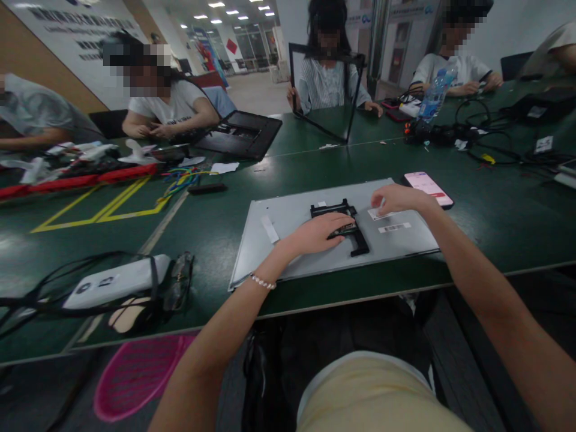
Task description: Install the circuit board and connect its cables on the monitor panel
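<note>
A flat silver panel [315,261] lies on the green table in front of me. On it rests a black plastic frame part [360,242], partly covered by my left hand [317,234]. The fingers of my left hand curve over a small part at the black frame; what exactly they grip is hidden. My right hand [396,199] is over the panel's right side, its fingers bent down beside a white label [387,215]. Whether it pinches anything is too small to tell. A second label [395,228] with a barcode is just below.
A phone [432,189] lies beyond my right wrist. A white power bank [119,282], cables and glasses [179,281] are at left. Across the table, a person holds a black frame [324,129]; an open black laptop part [243,133] and bottles [434,99] stand farther back.
</note>
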Action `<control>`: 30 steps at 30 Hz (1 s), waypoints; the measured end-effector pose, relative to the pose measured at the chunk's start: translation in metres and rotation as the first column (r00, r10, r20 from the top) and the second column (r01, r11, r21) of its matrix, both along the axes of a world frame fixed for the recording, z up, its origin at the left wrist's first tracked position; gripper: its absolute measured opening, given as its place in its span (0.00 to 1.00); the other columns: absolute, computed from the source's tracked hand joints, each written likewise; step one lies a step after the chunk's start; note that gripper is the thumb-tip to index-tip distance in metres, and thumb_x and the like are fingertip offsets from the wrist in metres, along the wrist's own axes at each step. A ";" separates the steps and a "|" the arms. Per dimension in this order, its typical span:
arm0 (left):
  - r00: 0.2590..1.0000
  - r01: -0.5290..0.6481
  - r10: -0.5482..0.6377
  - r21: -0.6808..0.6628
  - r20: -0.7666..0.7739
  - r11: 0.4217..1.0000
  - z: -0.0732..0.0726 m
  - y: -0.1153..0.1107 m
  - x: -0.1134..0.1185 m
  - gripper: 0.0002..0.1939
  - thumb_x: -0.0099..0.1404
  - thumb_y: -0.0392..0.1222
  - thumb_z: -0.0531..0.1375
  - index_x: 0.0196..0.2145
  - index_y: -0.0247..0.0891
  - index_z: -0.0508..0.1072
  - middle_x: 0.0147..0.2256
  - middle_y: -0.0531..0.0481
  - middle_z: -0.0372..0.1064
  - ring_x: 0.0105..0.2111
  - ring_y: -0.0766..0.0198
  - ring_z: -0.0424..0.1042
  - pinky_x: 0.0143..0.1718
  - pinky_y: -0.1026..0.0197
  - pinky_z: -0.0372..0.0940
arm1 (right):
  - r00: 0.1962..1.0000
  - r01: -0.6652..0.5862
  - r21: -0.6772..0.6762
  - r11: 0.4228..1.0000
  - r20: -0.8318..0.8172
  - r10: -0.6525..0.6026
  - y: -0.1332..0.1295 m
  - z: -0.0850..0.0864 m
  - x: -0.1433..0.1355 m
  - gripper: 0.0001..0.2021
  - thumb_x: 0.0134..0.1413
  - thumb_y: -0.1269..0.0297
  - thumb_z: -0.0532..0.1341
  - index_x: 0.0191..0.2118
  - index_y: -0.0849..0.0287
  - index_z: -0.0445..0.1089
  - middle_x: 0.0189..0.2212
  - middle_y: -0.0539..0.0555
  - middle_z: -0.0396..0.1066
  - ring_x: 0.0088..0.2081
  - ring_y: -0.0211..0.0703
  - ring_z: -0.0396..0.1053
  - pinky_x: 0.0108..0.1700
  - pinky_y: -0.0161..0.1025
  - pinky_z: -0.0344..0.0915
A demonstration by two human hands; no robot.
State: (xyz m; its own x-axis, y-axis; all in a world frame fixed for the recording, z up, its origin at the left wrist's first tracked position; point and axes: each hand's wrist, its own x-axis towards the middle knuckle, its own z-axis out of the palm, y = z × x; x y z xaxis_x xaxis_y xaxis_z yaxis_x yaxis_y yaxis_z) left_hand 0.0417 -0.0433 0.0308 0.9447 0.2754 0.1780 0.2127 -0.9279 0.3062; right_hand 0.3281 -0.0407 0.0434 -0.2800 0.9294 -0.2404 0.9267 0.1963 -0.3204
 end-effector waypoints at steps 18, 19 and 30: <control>1.000 -0.010 0.012 0.075 -0.018 0.997 0.000 -0.003 0.001 0.22 0.69 0.37 0.53 0.60 0.34 0.62 0.59 0.40 0.62 0.59 0.55 0.62 0.62 0.51 0.57 | 0.947 0.030 -0.106 0.994 -0.315 -0.062 -0.007 0.010 -0.013 0.09 0.46 0.69 0.62 0.36 0.59 0.73 0.33 0.53 0.77 0.36 0.44 0.74 0.37 0.36 0.68; 1.000 -0.012 0.014 0.079 -0.023 0.997 0.000 -0.003 0.002 0.23 0.69 0.38 0.53 0.60 0.33 0.62 0.59 0.39 0.62 0.59 0.55 0.62 0.62 0.51 0.57 | 0.923 0.033 -0.143 0.989 -0.375 -0.085 -0.007 0.009 -0.016 0.09 0.46 0.68 0.62 0.36 0.59 0.72 0.33 0.54 0.77 0.35 0.44 0.74 0.36 0.36 0.69; 0.995 -0.034 0.048 0.159 -0.086 0.987 -0.002 -0.006 0.005 0.24 0.70 0.39 0.52 0.62 0.33 0.58 0.61 0.39 0.59 0.60 0.55 0.61 0.63 0.51 0.55 | 0.845 -0.023 -0.372 0.928 -0.503 -0.181 -0.012 0.000 -0.037 0.12 0.45 0.62 0.67 0.38 0.57 0.70 0.32 0.54 0.76 0.35 0.43 0.75 0.36 0.37 0.71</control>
